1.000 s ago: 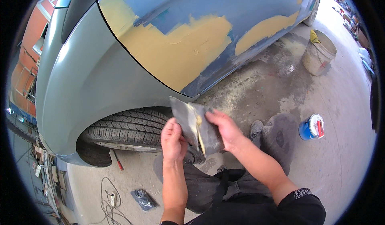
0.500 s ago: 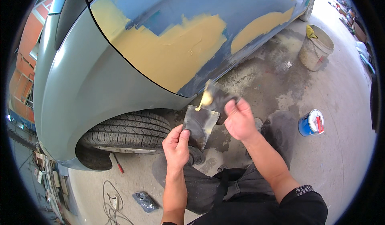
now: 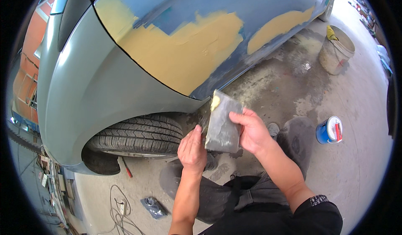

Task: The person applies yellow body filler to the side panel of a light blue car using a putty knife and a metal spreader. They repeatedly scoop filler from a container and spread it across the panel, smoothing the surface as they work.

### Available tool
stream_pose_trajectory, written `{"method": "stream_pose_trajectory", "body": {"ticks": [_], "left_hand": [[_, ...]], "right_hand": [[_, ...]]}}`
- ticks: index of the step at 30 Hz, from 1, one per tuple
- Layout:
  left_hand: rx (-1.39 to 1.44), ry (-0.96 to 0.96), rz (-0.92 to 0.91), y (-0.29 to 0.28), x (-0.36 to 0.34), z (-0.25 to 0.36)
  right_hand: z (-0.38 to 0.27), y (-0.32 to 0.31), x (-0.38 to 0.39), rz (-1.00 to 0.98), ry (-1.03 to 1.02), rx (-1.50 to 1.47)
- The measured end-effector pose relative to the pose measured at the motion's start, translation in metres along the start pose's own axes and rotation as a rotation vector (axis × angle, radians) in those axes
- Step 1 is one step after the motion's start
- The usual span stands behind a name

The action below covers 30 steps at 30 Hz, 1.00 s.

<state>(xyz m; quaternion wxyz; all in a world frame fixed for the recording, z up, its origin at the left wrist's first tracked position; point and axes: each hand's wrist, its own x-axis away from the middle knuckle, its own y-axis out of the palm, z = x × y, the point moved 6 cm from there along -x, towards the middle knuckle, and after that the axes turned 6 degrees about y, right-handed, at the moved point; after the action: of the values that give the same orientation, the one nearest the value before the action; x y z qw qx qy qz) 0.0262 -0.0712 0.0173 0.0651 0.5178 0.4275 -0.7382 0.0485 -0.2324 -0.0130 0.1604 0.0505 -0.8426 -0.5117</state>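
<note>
My right hand (image 3: 251, 132) is closed on a grey flat spreader (image 3: 224, 130), which has a dab of pale yellow putty along its upper left edge. My left hand (image 3: 191, 151) grips a second, darker spreader (image 3: 203, 121), seen nearly edge-on and partly hidden by the first. Above both hands is the car door (image 3: 272, 0), blue-grey with broad patches of pale yellow filler (image 3: 176, 54). To the left are the grey-green fender (image 3: 92, 80) and the front tyre (image 3: 130, 134).
A dirty bucket (image 3: 337, 57) with a yellow cloth stands by the door. A blue can (image 3: 324, 132) with a red item on its lid sits right of my knee. A red-handled tool (image 3: 127, 168), a dark plastic bag (image 3: 153, 207) and cables (image 3: 117, 210) lie on the floor.
The two spreaders have moved against each other: the right one, angled outward half a second ago, now stands upright in front of the left one. My left hand has shifted slightly right and upward.
</note>
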Motion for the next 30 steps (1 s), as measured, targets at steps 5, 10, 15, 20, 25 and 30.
{"method": "stream_pose_trajectory", "body": {"ticks": [5, 10, 15, 20, 25, 30], "left_hand": [[-0.036, -0.379, 0.021, -0.012, 0.019, -0.024], [0.049, -0.511, 0.072, -0.018, 0.024, -0.036], [0.049, -0.534, 0.052, -0.018, 0.025, -0.038], [0.054, -0.546, 0.042, -0.018, 0.027, -0.039], [0.097, -0.555, 0.02, -0.01, 0.028, -0.038], [0.112, -0.587, 0.038, -0.01, 0.031, -0.039]], "right_hand": [[-0.075, -0.032, -0.054, 0.204, -0.627, 0.311], [-0.137, -0.054, -0.131, 0.527, -0.831, 0.673], [-0.159, -0.052, -0.152, 0.654, -1.161, 0.8], [-0.117, -0.04, -0.161, 0.649, -1.328, 1.0], [-0.067, -0.043, -0.155, 0.549, -1.331, 1.232], [-0.124, -0.055, -0.133, 0.575, -1.342, 1.035]]}}
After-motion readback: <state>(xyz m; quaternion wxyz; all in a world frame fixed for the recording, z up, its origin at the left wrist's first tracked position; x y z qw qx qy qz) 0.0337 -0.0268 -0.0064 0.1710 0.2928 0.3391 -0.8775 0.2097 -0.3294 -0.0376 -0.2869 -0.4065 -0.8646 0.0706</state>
